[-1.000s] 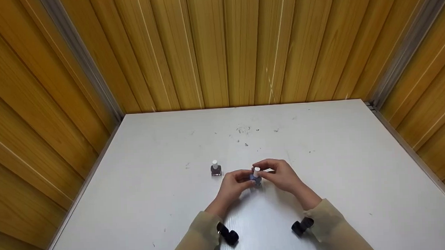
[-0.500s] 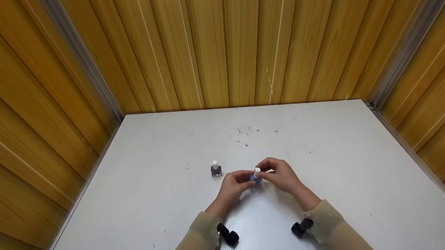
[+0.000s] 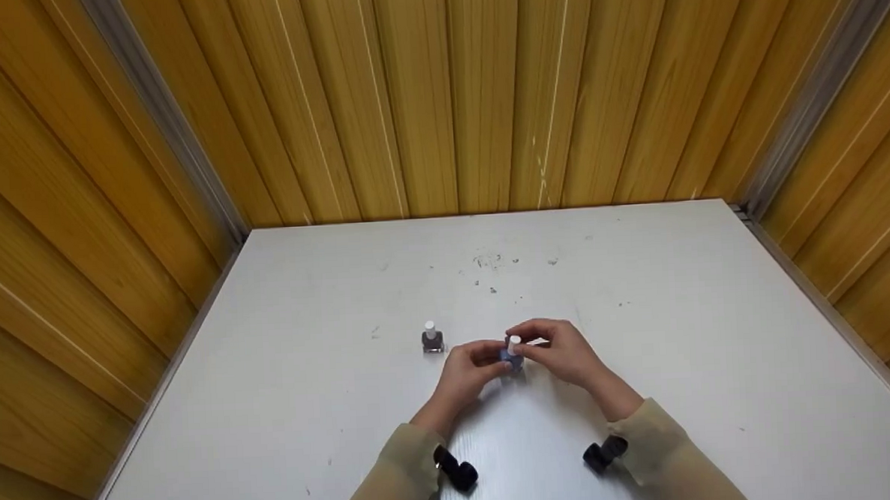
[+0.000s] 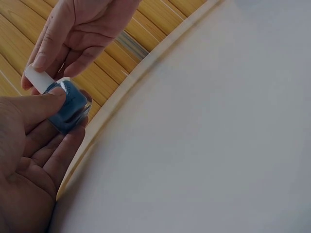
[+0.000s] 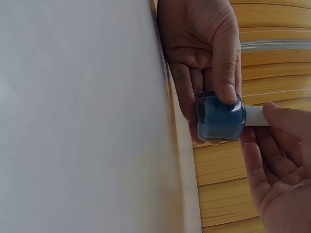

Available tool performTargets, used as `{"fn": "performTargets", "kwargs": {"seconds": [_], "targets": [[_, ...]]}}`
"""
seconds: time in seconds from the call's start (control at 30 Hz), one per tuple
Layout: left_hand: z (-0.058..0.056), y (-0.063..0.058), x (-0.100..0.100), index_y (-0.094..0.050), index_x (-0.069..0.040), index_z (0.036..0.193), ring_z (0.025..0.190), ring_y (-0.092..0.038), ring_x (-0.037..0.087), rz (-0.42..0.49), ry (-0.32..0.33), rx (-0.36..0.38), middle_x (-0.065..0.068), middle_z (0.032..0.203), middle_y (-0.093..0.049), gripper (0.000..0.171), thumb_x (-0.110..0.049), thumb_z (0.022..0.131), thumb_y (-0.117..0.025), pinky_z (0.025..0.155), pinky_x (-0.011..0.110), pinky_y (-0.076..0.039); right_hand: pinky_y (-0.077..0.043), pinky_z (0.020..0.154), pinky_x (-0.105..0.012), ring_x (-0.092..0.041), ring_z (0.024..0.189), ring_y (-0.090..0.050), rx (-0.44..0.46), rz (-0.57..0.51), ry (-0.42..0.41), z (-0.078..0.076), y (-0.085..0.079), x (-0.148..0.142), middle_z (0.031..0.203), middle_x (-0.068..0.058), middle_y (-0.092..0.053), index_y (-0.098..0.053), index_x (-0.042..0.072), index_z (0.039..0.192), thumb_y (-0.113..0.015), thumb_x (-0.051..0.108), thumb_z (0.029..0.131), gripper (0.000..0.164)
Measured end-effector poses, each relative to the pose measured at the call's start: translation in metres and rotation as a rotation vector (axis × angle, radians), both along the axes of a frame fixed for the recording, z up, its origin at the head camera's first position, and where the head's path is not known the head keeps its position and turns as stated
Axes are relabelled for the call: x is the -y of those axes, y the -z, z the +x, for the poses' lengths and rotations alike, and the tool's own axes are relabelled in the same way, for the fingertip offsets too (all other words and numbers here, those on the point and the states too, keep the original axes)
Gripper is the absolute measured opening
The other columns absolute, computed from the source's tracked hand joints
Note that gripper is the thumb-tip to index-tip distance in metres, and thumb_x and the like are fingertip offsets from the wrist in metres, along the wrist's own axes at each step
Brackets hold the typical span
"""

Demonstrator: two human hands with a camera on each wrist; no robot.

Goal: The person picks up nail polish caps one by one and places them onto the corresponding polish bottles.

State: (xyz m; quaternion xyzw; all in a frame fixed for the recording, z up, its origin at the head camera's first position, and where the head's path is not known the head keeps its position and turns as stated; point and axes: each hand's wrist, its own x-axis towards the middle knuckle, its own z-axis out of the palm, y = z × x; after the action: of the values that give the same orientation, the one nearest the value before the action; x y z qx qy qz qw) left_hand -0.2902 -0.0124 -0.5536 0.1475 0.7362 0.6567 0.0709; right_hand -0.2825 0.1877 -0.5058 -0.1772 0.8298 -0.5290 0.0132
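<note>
My left hand (image 3: 465,369) grips the glass body of a blue nail polish bottle (image 5: 221,119), its thumb pressed on the front and fingers behind. The bottle's white cap (image 4: 40,77) is pinched between the thumb and fingers of my right hand (image 3: 562,350). In both wrist views the cap sits on the bottle's neck. A second nail polish bottle (image 3: 432,341), dark with a white cap, stands upright on the table to the left of my hands.
The white table (image 3: 287,407) has dark specks and scuffs towards its back. Yellow wood-look panels (image 3: 438,92) rise behind it and on both sides. Black wrist cameras (image 3: 456,471) sit at both cuffs.
My right fingers shift slightly around the cap, moving away and back. The left hand, the blue bottle and the dark bottle stay in place.
</note>
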Motion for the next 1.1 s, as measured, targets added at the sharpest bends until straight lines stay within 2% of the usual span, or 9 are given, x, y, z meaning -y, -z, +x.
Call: {"fn": "performTargets", "kwargs": {"seconds": [0.2, 0.5, 0.73, 0.8, 0.93, 1.1], "targets": [[0.0005, -0.0011, -0.0001, -0.075, 0.002, 0.116, 0.107, -0.075, 0.027, 0.003, 0.01, -0.004, 0.019, 0.114, -0.077, 0.029, 0.002, 0.088, -0.077, 0.091, 0.027, -0.061, -0.058, 0.084, -0.022, -0.025, 0.105, -0.068, 0.006, -0.002, 0.033, 0.0002, 0.0013, 0.0014, 0.109, -0.012, -0.075, -0.075, 0.006, 0.11, -0.077, 0.018, 0.093, 0.021], [0.0004, 0.0, -0.0006, -0.074, 0.004, 0.116, 0.107, -0.075, 0.027, 0.002, 0.026, -0.026, 0.021, 0.114, -0.076, 0.028, 0.004, 0.087, -0.076, 0.09, 0.026, -0.061, -0.058, 0.081, -0.021, -0.018, 0.098, -0.067, 0.032, -0.001, 0.088, -0.0006, 0.0032, 0.003, 0.101, -0.009, -0.074, -0.072, 0.006, 0.102, -0.08, 0.015, 0.09, 0.018], [0.0002, -0.0001, -0.0002, -0.074, 0.003, 0.116, 0.108, -0.075, 0.027, 0.019, 0.017, -0.011, 0.02, 0.114, -0.077, 0.029, 0.003, 0.087, -0.077, 0.091, 0.027, -0.061, -0.059, 0.088, -0.025, -0.028, 0.11, -0.067, 0.027, -0.004, 0.024, -0.0005, 0.0015, -0.0004, 0.118, -0.015, -0.074, -0.071, -0.001, 0.122, -0.078, 0.019, 0.093, 0.036], [0.0003, -0.0002, 0.0002, -0.074, 0.002, 0.117, 0.109, -0.075, 0.027, 0.018, 0.017, -0.007, 0.019, 0.114, -0.077, 0.03, 0.002, 0.087, -0.077, 0.092, 0.028, -0.061, -0.059, 0.09, -0.027, -0.032, 0.114, -0.067, 0.025, -0.004, 0.0, 0.0, 0.0003, -0.0007, 0.123, -0.016, -0.073, -0.07, -0.001, 0.125, -0.075, 0.018, 0.095, 0.036], [0.0002, 0.0002, 0.0002, -0.074, 0.003, 0.117, 0.108, -0.075, 0.028, 0.022, 0.017, -0.004, 0.019, 0.113, -0.077, 0.03, 0.002, 0.087, -0.078, 0.092, 0.029, -0.061, -0.061, 0.091, -0.029, -0.033, 0.115, -0.069, 0.005, 0.008, -0.017, 0.0006, -0.001, -0.0004, 0.123, -0.017, -0.074, -0.072, 0.001, 0.123, -0.072, 0.013, 0.097, 0.028], [0.0005, -0.0001, -0.0002, -0.073, 0.005, 0.116, 0.107, -0.075, 0.027, 0.032, 0.022, -0.012, 0.02, 0.112, -0.077, 0.029, 0.003, 0.087, -0.077, 0.092, 0.027, -0.061, -0.059, 0.087, -0.023, -0.026, 0.108, -0.07, 0.016, -0.002, 0.013, 0.0006, -0.0007, 0.001, 0.115, -0.014, -0.076, -0.075, 0.004, 0.116, -0.074, 0.012, 0.095, 0.022]]}}
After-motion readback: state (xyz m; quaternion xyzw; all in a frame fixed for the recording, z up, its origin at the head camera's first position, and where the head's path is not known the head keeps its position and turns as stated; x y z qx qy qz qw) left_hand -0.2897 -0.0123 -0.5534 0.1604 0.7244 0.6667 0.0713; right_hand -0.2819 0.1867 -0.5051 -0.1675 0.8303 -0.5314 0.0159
